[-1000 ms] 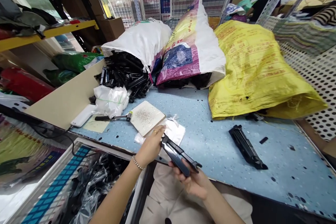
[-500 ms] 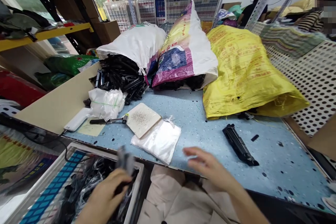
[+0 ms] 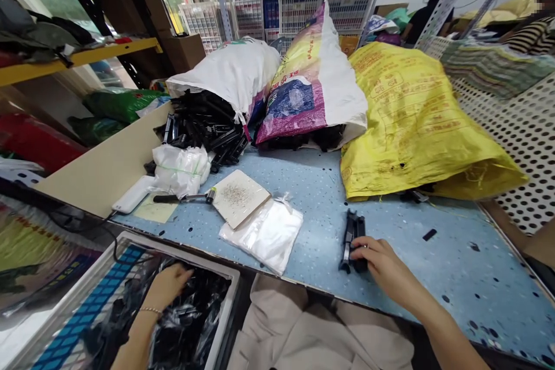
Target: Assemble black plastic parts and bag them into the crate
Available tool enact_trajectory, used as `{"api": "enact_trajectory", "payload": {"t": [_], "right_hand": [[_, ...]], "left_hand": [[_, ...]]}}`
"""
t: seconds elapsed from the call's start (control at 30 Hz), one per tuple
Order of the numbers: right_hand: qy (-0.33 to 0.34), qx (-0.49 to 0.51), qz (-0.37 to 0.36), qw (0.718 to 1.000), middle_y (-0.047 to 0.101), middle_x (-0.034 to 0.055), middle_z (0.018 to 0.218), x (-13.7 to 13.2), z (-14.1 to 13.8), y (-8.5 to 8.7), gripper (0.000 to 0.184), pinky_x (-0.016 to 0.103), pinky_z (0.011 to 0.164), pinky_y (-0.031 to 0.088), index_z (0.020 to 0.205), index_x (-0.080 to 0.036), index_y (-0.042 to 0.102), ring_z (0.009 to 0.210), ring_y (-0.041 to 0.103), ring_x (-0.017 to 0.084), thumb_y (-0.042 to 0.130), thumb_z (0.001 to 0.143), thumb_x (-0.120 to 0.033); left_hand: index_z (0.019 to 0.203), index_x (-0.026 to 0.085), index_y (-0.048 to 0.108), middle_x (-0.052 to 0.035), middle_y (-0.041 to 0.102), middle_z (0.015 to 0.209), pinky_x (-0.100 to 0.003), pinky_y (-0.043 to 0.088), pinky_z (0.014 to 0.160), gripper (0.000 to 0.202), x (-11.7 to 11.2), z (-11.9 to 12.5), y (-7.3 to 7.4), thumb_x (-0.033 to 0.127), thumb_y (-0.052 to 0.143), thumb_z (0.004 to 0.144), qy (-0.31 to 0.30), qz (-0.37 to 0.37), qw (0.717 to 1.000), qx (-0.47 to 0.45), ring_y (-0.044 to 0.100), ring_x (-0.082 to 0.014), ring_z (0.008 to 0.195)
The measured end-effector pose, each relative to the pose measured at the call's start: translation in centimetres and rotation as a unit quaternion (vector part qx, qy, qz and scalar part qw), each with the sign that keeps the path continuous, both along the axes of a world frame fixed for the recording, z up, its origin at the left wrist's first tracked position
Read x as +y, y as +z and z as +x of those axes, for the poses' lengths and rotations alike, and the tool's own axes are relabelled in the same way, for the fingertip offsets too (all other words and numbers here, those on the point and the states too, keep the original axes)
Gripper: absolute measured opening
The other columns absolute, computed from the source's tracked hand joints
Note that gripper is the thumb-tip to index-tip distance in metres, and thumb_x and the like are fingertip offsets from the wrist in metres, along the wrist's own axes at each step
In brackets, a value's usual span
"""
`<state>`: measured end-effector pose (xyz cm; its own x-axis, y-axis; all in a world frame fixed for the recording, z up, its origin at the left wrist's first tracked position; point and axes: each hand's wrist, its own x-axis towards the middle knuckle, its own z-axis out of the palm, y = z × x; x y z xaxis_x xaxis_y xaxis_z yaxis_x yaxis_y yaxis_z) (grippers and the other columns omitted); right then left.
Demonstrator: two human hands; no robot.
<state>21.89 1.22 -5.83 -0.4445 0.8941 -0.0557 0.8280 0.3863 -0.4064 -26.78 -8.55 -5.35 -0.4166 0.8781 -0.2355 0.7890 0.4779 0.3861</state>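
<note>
Now the right hand [image 3: 385,266] holds a black plastic piece [image 3: 353,241] on the table [image 3: 312,179]; the left hand's [image 3: 168,288] grip in the bin [image 3: 186,253] is hard to see.

Bare forearms run from the left hand [image 3: 169,288] and right hand [image 3: 381,263] to the frame's lower edge. A thin beaded bracelet [image 3: 150,310] circles the left wrist; beige cloth [image 3: 312,329] lies at lower centre.

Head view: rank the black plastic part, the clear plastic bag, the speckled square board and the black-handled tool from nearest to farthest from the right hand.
1. Black plastic part: under the right hand, touching it.
2. Clear plastic bag: left of the part.
3. Speckled square board: just behind the bag.
4. Black-handled tool: farthest left, beyond the board.
</note>
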Motion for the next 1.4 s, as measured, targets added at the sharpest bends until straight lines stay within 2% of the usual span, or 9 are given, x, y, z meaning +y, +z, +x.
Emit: {"api": "enact_trajectory", "payload": {"t": [0.13, 0.27, 0.4, 0.53, 0.63, 0.83, 0.93, 1.2, 1.4], "right_hand": [[-0.018, 0.026, -0.026, 0.999, 0.054, 0.0057, 0.127, -0.8, -0.4, 0.8, 0.022, 0.041, 0.095, 0.043, 0.079, -0.023, 0.062, 0.116, 0.050, 0.024, 0.041, 0.081, -0.017], [-0.107, 0.028, 0.002, 0.994, 0.059, 0.0115, 0.113, -0.6, -0.5, -0.2, 0.017, 0.038, 0.084, 0.048, 0.087, -0.022, 0.056, 0.102, 0.059, 0.026, 0.049, 0.082, -0.036], [-0.222, 0.029, -0.030, 0.974, 0.066, 0.0100, 0.098, -0.4, 0.6, -1.5, 0.035, 0.037, 0.073, 0.049, 0.109, -0.019, 0.055, 0.084, 0.065, 0.025, 0.047, 0.081, -0.038], [-0.237, 0.160, -0.115, 0.951, 0.071, 0.0084, 0.093, 0.4, 0.5, -1.3, 0.034, 0.036, 0.075, 0.049, 0.101, -0.020, 0.065, 0.089, 0.065, 0.028, 0.056, 0.076, -0.041], [-0.254, 0.400, -0.238, 0.848, 0.072, 0.0064, 0.096, 0.6, -2.1, -0.8, 0.035, 0.034, 0.072, 0.051, 0.100, -0.020, 0.067, 0.083, 0.065, 0.024, 0.063, 0.075, -0.044], [-0.229, 0.730, -0.402, 0.503, 0.072, 0.0029, 0.081, 0.9, -11.4, -0.9, 0.020, 0.045, 0.084, 0.051, 0.076, -0.021, 0.070, 0.079, 0.066, 0.021, 0.079, 0.065, -0.036], [-0.228, 0.784, -0.394, 0.422, 0.072, 0.0006, 0.079, 1.6, -15.1, -1.5, 0.016, 0.052, 0.088, 0.049, 0.069, -0.023, 0.068, 0.078, 0.066, 0.020, 0.080, 0.063, -0.032], [-0.274, 0.801, -0.336, 0.414, 0.071, -0.0023, 0.072, 2.0, -16.9, -3.2, 0.019, 0.052, 0.085, 0.052, 0.071, -0.023, 0.067, 0.071, 0.066, 0.018, 0.081, 0.062, -0.031], [-0.276, 0.783, -0.306, 0.465, 0.069, -0.0032, 0.073, 1.7, -17.0, -3.5, 0.017, 0.046, 0.083, 0.055, 0.075, -0.022, 0.067, 0.068, 0.065, 0.016, 0.078, 0.066, -0.032]], "left_hand": [[0.072, 0.018, 0.061, -0.0037, 0.063, 0.073, -0.029, 0.047, 0.069, 0.029, 4.5, 11.5, 1.5, 0.036, 0.044, 0.088, -0.186, 0.101, 0.971, -0.112, 0.059, -0.0191, 0.074], [0.077, 0.014, 0.064, -0.0146, 0.062, 0.097, -0.040, 0.045, 0.083, 0.009, 8.0, 19.3, 0.9, 0.015, 0.055, 0.079, -0.211, 0.119, 0.966, -0.088, 0.056, -0.0290, 0.101], [0.059, 0.016, 0.055, -0.0053, 0.060, 0.076, -0.031, 0.046, 0.069, 0.015, 10.3, 18.3, -0.6, 0.012, 0.061, 0.072, -0.185, 0.087, 0.967, -0.153, 0.060, -0.0197, 0.077], [0.061, 0.018, 0.051, 0.0023, 0.056, 0.058, -0.024, 0.043, 0.055, 0.020, 11.3, 15.7, -1.3, 0.029, 0.062, 0.073, -0.162, 0.071, 0.953, -0.245, 0.056, -0.0133, 0.056], [0.063, 0.018, 0.051, 0.0035, 0.054, 0.052, -0.023, 0.043, 0.051, 0.024, 11.4, 15.3, -1.6, 0.035, 0.050, 0.080, -0.151, 0.065, 0.940, -0.299, 0.053, -0.0117, 0.048], [0.063, 0.019, 0.051, 0.0023, 0.056, 0.055, -0.023, 0.043, 0.054, 0.017, 11.1, 16.0, -1.9, 0.028, 0.049, 0.076, -0.126, 0.104, 0.939, -0.302, 0.054, -0.0125, 0.052], [0.065, 0.019, 0.052, 0.0015, 0.057, 0.062, -0.025, 0.044, 0.060, 0.007, 10.4, 16.1, -1.3, 0.020, 0.052, 0.073, -0.115, 0.133, 0.945, -0.274, 0.056, -0.0140, 0.060], [0.092, 0.014, 0.065, -0.0145, 0.058, 0.119, -0.038, 0.049, 0.082, 0.031, 9.6, 15.4, 1.5, 0.001, 0.041, 0.079, -0.301, 0.178, 0.933, 0.088, 0.059, -0.0250, 0.097], [0.090, 0.017, 0.064, -0.0083, 0.060, 0.113, -0.031, 0.050, 0.088, 0.034, 10.8, 14.7, 2.2, -0.003, 0.043, 0.073, -0.301, 0.201, 0.932, 0.011, 0.060, -0.0185, 0.100]]}}
